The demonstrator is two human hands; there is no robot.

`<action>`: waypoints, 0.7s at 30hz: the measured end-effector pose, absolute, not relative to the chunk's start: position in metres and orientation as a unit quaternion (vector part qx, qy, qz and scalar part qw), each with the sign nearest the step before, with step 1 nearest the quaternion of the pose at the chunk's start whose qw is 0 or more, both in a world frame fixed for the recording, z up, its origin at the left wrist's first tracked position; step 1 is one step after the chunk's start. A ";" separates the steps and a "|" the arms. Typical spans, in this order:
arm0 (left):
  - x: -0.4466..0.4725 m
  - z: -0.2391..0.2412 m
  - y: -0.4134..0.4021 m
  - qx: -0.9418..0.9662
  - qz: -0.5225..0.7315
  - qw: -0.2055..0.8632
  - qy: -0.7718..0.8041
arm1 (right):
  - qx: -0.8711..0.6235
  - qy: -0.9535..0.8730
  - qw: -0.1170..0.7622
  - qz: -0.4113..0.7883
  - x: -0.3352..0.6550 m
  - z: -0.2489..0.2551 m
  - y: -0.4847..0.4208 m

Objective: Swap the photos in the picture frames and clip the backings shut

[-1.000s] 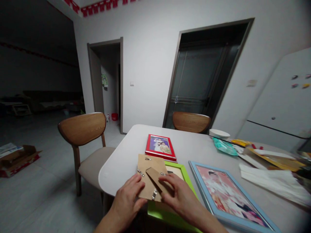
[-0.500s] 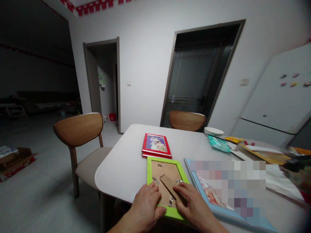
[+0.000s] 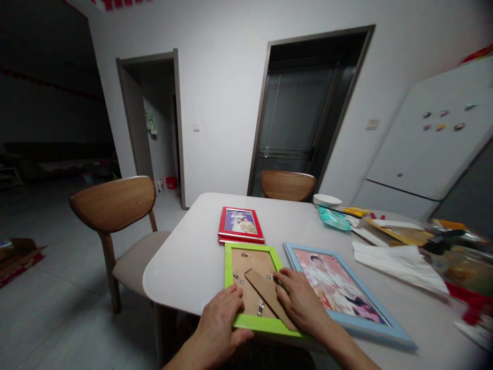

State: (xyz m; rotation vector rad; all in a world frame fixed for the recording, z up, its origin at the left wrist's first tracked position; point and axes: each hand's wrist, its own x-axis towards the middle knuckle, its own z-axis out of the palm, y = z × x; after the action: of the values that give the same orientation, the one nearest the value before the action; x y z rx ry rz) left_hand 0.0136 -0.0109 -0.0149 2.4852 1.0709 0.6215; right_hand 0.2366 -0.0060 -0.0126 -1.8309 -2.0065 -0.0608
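A green photo frame (image 3: 228,264) lies face down at the table's near edge, showing its brown backing board, several metal clips and a fold-out stand (image 3: 265,295). My left hand (image 3: 219,318) grips the frame's lower left corner, fingers over the left side and thumb by the bottom edge. With curled fingers, my right hand (image 3: 302,303) holds the frame's right side, its fingertips at the right metal clip (image 3: 271,278). Part of the stand and the lower right side are hidden under that hand. A blue photo frame (image 3: 370,288) with a picture lies face up to the right.
Beyond the green frame lies a red photo frame (image 3: 242,226), apparently stacked on another. A white bowl (image 3: 327,200), a teal packet (image 3: 334,219), white paper (image 3: 400,264) and other clutter cover the table's right side. Wooden chairs (image 3: 115,205) (image 3: 288,185) stand at the left and far sides.
The camera view has shifted a little to the right. My right hand's fingertips have moved up to the right clip, uncovering more of the stand. My left hand stays at the frame's lower left corner.
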 end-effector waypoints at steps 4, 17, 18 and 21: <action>0.014 -0.014 -0.012 0.880 0.217 0.174 0.385 | -0.663 -0.726 0.182 -0.026 0.233 -0.007 0.000; 0.014 -0.018 -0.013 0.878 0.228 0.163 0.389 | -0.636 -0.749 0.182 -0.026 0.241 -0.016 -0.010; 0.014 -0.019 -0.012 0.878 0.231 0.162 0.387 | -0.623 -0.757 0.192 -0.037 0.239 -0.016 -0.013; 0.013 -0.022 -0.011 0.879 0.239 0.159 0.380 | -0.557 -0.801 0.215 -0.040 0.229 -0.011 -0.025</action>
State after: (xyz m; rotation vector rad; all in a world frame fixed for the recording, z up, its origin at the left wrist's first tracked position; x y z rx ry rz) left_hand 0.0127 -0.0107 -0.0217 2.5139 1.0876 0.6831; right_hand 0.2288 -0.0253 -0.0111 -1.5455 -2.2211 -0.1114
